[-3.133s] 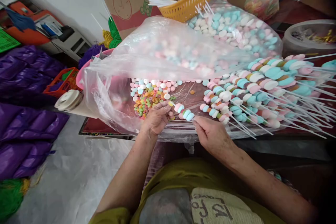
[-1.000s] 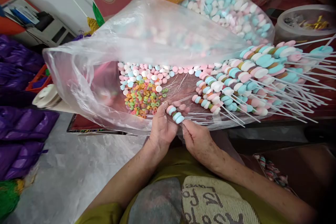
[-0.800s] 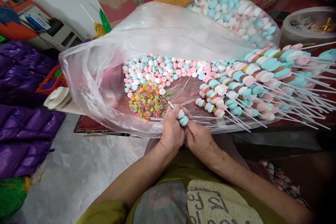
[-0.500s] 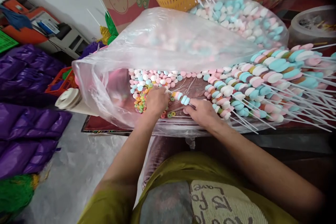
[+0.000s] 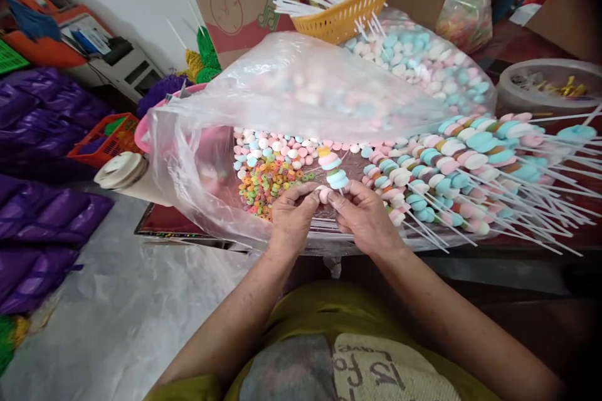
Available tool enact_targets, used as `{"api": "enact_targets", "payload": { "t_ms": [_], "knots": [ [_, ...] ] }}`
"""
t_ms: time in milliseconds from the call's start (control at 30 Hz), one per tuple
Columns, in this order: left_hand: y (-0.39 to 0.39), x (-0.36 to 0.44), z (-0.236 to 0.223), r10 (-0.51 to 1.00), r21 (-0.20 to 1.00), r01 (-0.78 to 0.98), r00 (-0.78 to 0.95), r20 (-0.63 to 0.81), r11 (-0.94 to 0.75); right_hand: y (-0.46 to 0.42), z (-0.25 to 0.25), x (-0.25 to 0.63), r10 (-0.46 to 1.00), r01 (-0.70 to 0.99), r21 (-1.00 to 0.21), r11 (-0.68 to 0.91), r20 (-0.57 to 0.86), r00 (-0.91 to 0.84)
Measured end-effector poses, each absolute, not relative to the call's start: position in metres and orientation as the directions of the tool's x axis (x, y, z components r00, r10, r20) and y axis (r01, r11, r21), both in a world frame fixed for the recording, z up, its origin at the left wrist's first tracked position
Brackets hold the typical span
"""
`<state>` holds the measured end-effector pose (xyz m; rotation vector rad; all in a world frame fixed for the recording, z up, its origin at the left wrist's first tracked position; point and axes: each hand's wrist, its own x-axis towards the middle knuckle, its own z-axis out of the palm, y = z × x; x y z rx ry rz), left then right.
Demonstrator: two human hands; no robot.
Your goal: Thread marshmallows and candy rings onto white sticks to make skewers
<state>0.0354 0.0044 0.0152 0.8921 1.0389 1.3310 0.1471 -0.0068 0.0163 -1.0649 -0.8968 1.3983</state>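
My right hand (image 5: pixel 369 216) is closed around the stick of a marshmallow skewer (image 5: pixel 335 169), which stands up tilted with pink, blue and white marshmallows and gummy rings on it. A pink marshmallow (image 5: pixel 323 195) is pinched by the fingertips of my left hand (image 5: pixel 294 216), and my right thumb touches it too. Left of my hands lies a heap of colourful gummy rings (image 5: pixel 270 183), with loose pink, white and blue marshmallows (image 5: pixel 277 145) behind it. A pile of finished marshmallow skewers (image 5: pixel 470 169) lies to the right, sticks pointing right.
A clear plastic bag (image 5: pixel 301 75) spreads over the table. Behind it stand a yellow basket (image 5: pixel 348 19) of white sticks and a cardboard box (image 5: pixel 235 6). A round plastic tub (image 5: pixel 555 84) is at the right; purple packages (image 5: pixel 42 225) lie left.
My left hand has come away from the gummy rings toward my right hand and now pinches a pink marshmallow. The skewer has swung from lying nearly flat to pointing up.
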Motion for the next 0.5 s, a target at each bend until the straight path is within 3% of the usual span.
{"api": "enact_targets", "payload": {
  "t_ms": [167,333,500],
  "knots": [
    [-0.006,0.039,0.021,0.998,0.889,-0.456,0.047,-0.035,0.052,-0.014,0.017,0.142,0.987,-0.446,-0.888,-0.111,-0.153,0.058],
    [-0.011,0.036,0.016,0.996,0.937,-0.337,-0.010,0.093,-0.091,-0.016,0.019,0.139,0.976,-0.518,-0.845,-0.131,-0.200,0.080],
    [-0.003,0.032,0.011,0.997,0.946,-0.319,0.015,0.073,-0.065,-0.011,0.020,0.138,0.974,-0.481,-0.858,-0.178,-0.225,0.041]
  ]
}}
